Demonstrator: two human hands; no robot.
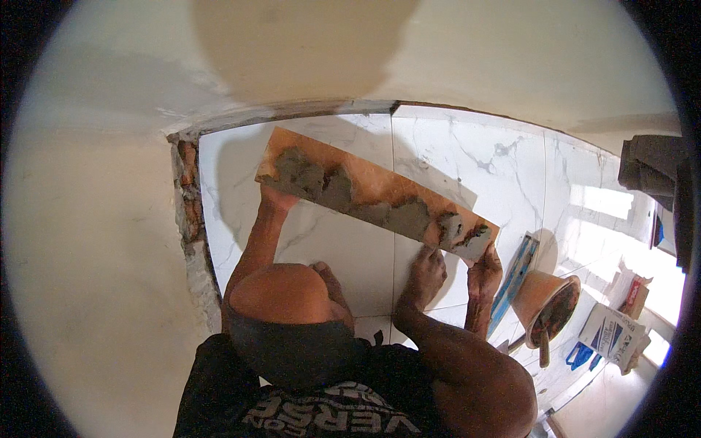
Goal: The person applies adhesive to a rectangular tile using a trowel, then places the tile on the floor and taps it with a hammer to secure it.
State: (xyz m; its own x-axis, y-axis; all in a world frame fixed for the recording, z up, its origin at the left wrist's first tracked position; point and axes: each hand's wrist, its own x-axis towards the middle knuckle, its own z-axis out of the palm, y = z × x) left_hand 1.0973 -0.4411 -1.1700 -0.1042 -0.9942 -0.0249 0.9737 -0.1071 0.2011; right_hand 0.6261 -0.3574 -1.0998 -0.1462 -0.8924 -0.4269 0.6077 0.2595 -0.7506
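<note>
A long tile strip [380,182] with an orange-brown back spans between my two hands, held tilted above the floor, its left end farther from me. Grey mortar [303,174] sits in lumps along its upturned back. My left hand [277,197] grips the near edge at the left end; its fingers are partly hidden beneath the strip. At the other end my right hand [485,270] holds the right corner. Below lie white, grey-veined floor tiles [467,146]. Along the far wall and left wall, a rough gap [191,197] shows bare masonry.
My bare feet [426,279] stand on the tiles just behind the strip. To the right are a blue spirit level [515,281] and a tilted mortar bucket [527,298] with a tool handle [544,349]. Beyond sit a white bag [612,332] and dark cloth [650,168].
</note>
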